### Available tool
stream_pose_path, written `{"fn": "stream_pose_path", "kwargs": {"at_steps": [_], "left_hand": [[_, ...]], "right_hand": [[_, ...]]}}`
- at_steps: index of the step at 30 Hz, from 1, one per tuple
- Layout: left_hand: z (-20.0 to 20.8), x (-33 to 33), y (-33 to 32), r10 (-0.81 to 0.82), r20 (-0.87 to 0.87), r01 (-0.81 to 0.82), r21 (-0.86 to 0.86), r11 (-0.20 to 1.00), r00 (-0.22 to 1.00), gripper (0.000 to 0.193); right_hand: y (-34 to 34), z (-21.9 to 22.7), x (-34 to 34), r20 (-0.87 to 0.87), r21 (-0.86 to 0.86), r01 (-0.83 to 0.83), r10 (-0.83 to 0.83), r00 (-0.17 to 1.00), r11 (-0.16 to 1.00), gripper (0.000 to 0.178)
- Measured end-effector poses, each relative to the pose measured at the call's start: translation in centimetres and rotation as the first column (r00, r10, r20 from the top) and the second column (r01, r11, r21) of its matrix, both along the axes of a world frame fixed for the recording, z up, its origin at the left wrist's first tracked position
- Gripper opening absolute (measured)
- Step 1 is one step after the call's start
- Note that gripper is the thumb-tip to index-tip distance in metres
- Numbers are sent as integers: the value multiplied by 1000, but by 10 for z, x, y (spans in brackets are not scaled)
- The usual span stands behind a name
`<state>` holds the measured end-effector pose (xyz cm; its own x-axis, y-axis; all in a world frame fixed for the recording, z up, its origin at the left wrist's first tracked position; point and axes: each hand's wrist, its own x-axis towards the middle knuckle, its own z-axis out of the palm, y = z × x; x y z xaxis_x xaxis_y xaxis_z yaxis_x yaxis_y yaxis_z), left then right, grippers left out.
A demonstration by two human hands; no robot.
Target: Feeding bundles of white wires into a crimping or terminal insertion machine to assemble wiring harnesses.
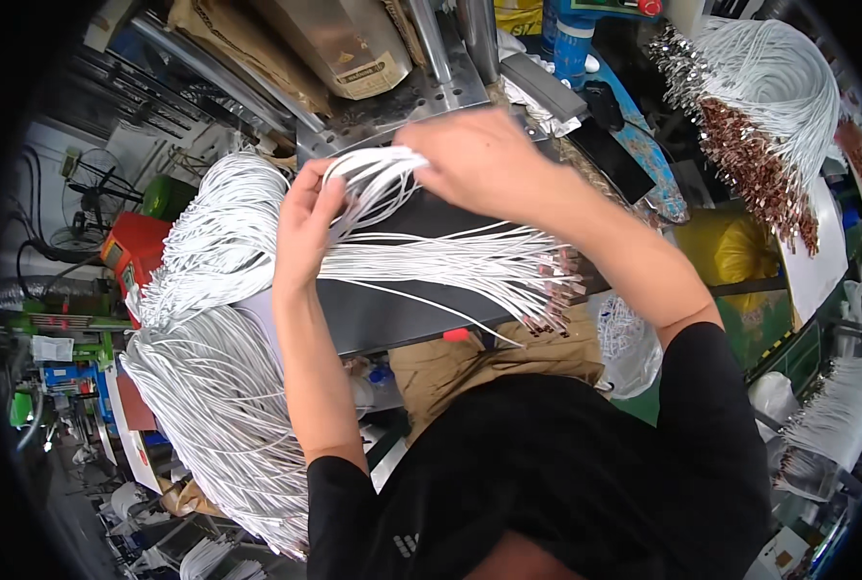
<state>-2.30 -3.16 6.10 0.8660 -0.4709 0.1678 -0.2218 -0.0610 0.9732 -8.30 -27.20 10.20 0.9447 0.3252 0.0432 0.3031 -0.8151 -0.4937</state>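
Observation:
A looped bundle of white cables [377, 172] is held up between my two hands over the dark bench top. My left hand [302, 220] has its thumb and fingers closed on the bundle's left side. At the right end, my right hand [474, 159] grips the same cables, its fingertips partly hidden behind the hand. Below them, a spread of straight white cables [431, 259] lies across the bench, its copper-coloured ends [558, 290] fanning out to the right. One loose cable [421, 304] strays toward the bench's near edge.
Big heaps of white cable [223, 406] sit left of my left arm. A metal press frame [392, 121] stands at the far side. A black phone-like slab [610, 159] and a blue bottle [573, 53] are back right. Coiled cables with copper ends [755, 159] lie farther right.

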Motion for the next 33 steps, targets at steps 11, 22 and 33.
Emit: {"fn": "stream_pose_path", "kwargs": {"at_steps": [11, 22, 33], "left_hand": [[-73, 4, -21, -76, 547, -206, 435, 877, 834, 23], [-87, 17, -27, 123, 226, -222, 489, 844, 966, 26], [-52, 16, -30, -52, 251, -52, 389, 920, 967, 22]], "right_hand": [[-21, -113, 11, -7, -8, 83, -83, 996, 996, 34], [-39, -122, -1, 421, -84, 116, -71, 904, 990, 25], [-11, -106, 5, 329, -81, 98, -67, 942, 992, 16]]}}
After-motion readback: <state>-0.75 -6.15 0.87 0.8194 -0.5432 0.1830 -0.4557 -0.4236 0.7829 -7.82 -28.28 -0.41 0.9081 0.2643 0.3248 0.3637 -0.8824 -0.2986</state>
